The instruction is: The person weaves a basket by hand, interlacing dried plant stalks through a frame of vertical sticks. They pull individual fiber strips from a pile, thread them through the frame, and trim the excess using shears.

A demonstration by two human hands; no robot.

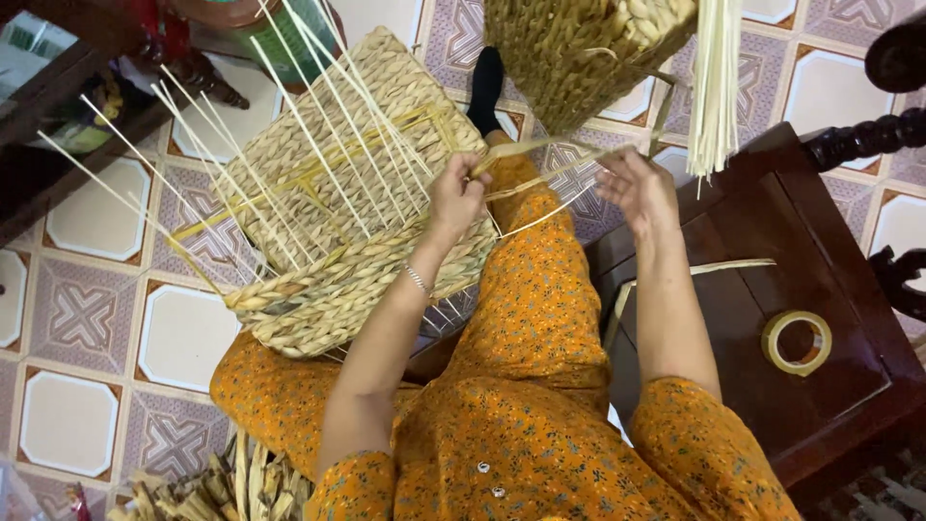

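Head view: left hand (455, 198) pinches a limp, light straw strand (540, 178) beside the stiff-ribbed basket (338, 203), right hand (639, 188) fingers spread.

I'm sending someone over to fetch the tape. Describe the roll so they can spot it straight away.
Start at the dark wooden table to the right of the person in orange clothes. The roll of tape lies flat on its top, near the right edge, well away from the right hand. It is a pale yellowish ring with an open centre, the only round thing there; the one pale straw strip nearby is long and thin.

Second basket (579, 48) cut off at top edge; reed bundle (716, 77) too.
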